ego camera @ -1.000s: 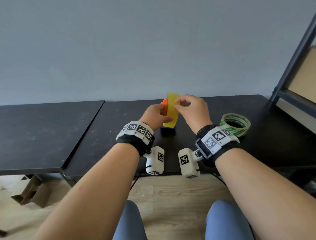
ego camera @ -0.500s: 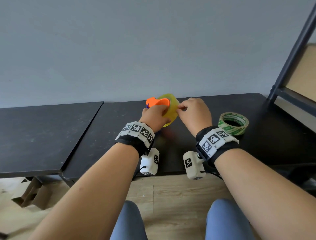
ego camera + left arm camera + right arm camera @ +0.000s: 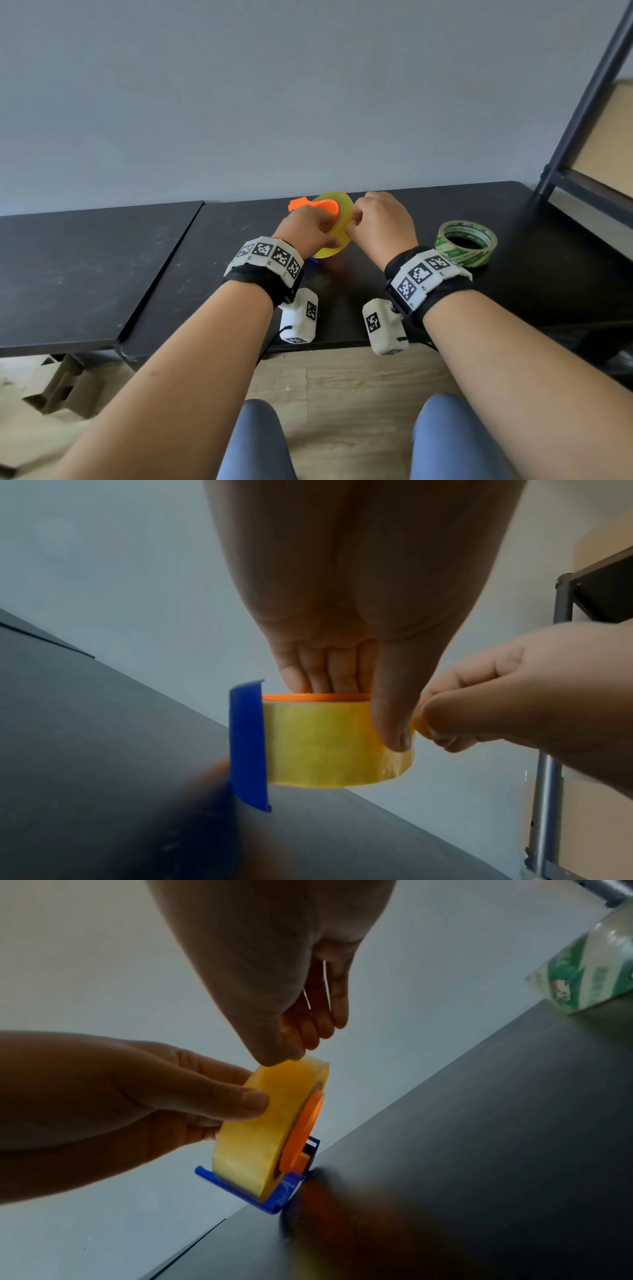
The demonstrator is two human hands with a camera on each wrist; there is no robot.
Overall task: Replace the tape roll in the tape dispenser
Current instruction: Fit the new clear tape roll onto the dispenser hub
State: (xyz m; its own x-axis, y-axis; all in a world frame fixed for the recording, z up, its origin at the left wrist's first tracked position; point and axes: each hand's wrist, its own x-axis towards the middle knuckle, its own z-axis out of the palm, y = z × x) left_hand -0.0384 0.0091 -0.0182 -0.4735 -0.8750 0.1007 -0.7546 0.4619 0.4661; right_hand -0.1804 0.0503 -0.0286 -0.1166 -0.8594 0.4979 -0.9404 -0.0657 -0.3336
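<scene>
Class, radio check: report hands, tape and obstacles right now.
Left hand grips tape dispenser, yellow roll mounted. Right hand pinches the roll's edge. Green-printed roll lies apart on table. Nothing in the way.

A yellow tape roll (image 3: 337, 222) sits in an orange-and-blue dispenser (image 3: 301, 1139); the spare roll (image 3: 466, 242) is green-printed; the table (image 3: 534, 240) is black.

Black table (image 3: 394, 298) bearing seemingly flat green-printed tape roll (image 3: 466, 242)
</scene>
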